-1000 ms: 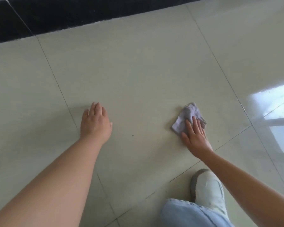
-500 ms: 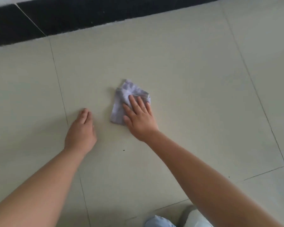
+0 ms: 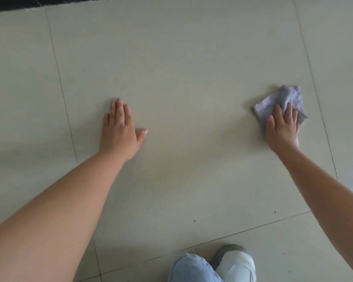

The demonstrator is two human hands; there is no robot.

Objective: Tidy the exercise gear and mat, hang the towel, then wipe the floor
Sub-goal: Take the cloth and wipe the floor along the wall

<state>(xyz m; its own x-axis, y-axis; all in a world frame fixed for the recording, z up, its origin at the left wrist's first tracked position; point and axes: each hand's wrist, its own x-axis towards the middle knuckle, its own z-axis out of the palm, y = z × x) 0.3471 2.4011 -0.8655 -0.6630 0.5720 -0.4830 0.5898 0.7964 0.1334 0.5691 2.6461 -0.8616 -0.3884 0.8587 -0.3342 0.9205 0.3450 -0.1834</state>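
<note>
A crumpled grey-purple cloth (image 3: 281,99) lies on the pale tiled floor (image 3: 192,78) at the right. My right hand (image 3: 282,129) presses flat on the cloth's near part, fingers together over it. My left hand (image 3: 119,131) rests flat on the bare floor at the left, fingers straight and thumb out, holding nothing. Both arms reach forward from the bottom of the view. No mat, exercise gear or towel is in view.
A black strip (image 3: 8,5) runs along the floor's far edge at the top left. My knee in light blue jeans (image 3: 189,269) and a white shoe (image 3: 237,263) are at the bottom centre. Small dark specks (image 3: 194,221) dot the near tiles.
My right hand has slid the cloth from beside my left hand far out to the right. The view has tilted down, bringing knee and shoe into sight. My left hand stays planted.
</note>
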